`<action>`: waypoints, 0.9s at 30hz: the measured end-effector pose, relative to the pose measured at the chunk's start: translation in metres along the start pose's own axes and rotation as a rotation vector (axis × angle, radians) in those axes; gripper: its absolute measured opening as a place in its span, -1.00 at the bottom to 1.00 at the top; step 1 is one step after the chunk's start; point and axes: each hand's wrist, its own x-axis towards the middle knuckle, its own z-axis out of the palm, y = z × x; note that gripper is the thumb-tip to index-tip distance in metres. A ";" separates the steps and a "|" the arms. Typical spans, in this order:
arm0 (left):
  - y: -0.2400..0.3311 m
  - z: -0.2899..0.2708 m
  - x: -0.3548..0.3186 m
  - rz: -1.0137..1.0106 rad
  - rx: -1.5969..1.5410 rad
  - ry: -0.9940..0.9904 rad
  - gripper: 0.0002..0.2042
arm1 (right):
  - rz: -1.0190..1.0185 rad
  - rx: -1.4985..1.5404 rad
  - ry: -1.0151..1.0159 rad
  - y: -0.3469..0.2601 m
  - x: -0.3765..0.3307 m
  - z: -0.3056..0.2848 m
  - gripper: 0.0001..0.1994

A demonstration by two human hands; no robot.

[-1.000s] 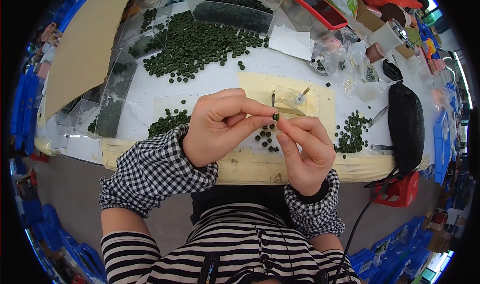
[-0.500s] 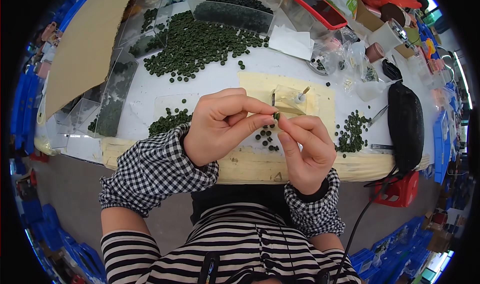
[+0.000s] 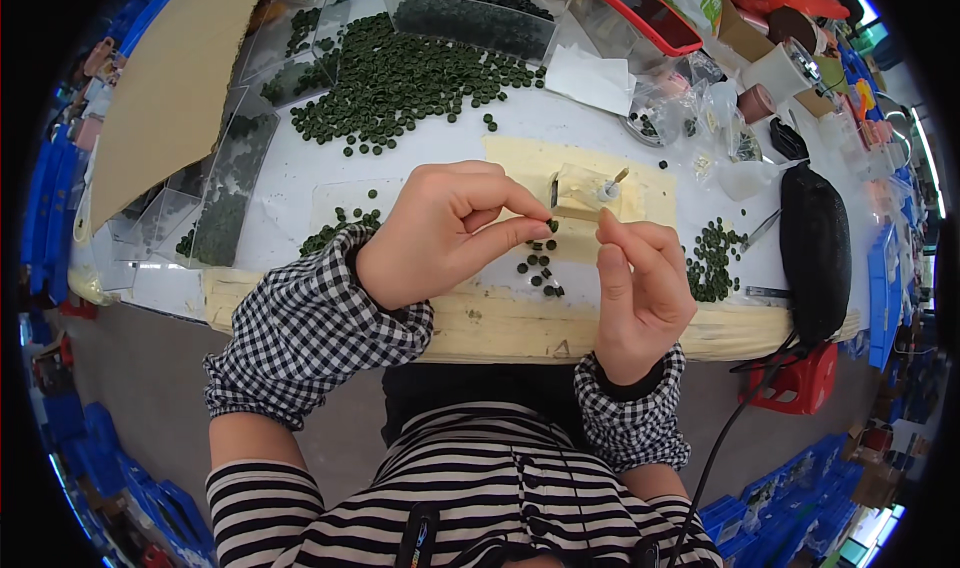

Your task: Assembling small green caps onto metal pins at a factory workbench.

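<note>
discs (image 3: 400, 73) behind hands (image 3: 545, 253) — pouch (image 3: 815, 253) right

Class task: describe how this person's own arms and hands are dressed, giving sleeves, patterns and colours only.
Both forearms wear black-and-white gingham checked sleeves with gathered cuffs at the wrists. Above the elbows a black-and-white horizontally striped top shows. The left hand and right hand are bare: no gloves, and no rings or watch can be seen.

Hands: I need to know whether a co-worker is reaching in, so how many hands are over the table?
2. The left hand pinches a small green disc; the right hand is beside it, fingers raised. Both belong to the wearer.
</note>
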 end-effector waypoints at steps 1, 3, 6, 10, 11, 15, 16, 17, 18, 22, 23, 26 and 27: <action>-0.003 -0.004 0.001 -0.037 0.045 -0.081 -0.88 | 0.038 0.016 0.025 0.000 -0.001 0.000 -0.74; -0.013 -0.006 0.001 -0.018 0.141 -0.183 -0.88 | 0.031 -0.001 0.027 -0.001 -0.002 0.000 -0.75; -0.024 -0.006 -0.002 0.040 0.237 -0.212 -0.88 | 0.020 0.000 0.027 0.000 -0.002 0.001 -0.75; -0.011 -0.013 0.002 -0.081 0.268 -0.216 -0.88 | 0.033 -0.008 0.028 -0.001 -0.002 0.001 -0.75; -0.007 -0.015 0.003 -0.146 0.271 -0.217 -0.88 | 0.035 -0.013 0.027 -0.001 -0.002 0.001 -0.75; -0.010 -0.019 0.008 -0.380 -0.289 -0.088 -0.80 | 0.028 -0.006 0.035 -0.001 -0.003 0.000 -0.75; -0.011 -0.019 0.009 -0.433 -0.540 -0.013 -0.78 | 0.023 0.000 0.037 0.000 -0.004 0.000 -0.75; -0.013 -0.020 0.010 -0.482 -0.790 0.063 -0.76 | 0.017 0.006 0.040 0.001 -0.004 0.000 -0.75; -0.019 -0.020 0.010 -0.486 -0.875 0.087 -0.72 | 0.011 -0.011 0.036 0.001 -0.003 0.000 -0.75; -0.018 -0.009 0.011 -0.625 -0.996 0.286 -0.71 | -0.040 -0.082 0.070 0.002 0.003 -0.002 -0.76; -0.017 -0.008 0.011 -0.622 -1.004 0.274 -0.71 | -0.058 -0.100 0.090 0.003 0.007 -0.004 -0.76; -0.019 -0.006 0.007 -0.606 -1.043 0.197 -0.71 | -0.157 -0.376 0.076 0.000 0.032 -0.015 -0.74; -0.021 -0.007 0.006 -0.596 -1.057 0.165 -0.71 | -0.194 -0.471 0.069 0.001 0.040 -0.018 -0.73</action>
